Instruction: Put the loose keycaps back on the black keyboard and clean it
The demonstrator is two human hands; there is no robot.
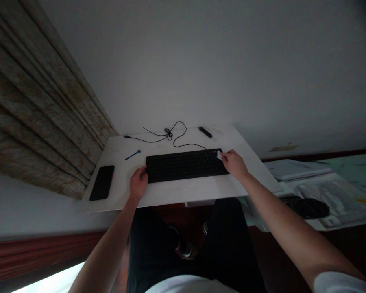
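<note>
A black keyboard (184,165) lies across the middle of a small white table (171,193). My left hand (138,182) grips the keyboard's left end, fingers curled round its edge. My right hand (233,162) rests at the keyboard's far right corner, fingers pinched on a small white wad (219,154) that looks like a tissue or wipe and touches the keys. The keyboard's black cable (171,136) loops over the back of the table.
A black phone (102,182) lies at the table's left front. A blue stick-like tool (132,154) lies behind it, and a small black stick-shaped object (205,132) sits at the back right. Curtains (33,114) hang on the left. Papers and plastic sheets (323,187) lie on the right.
</note>
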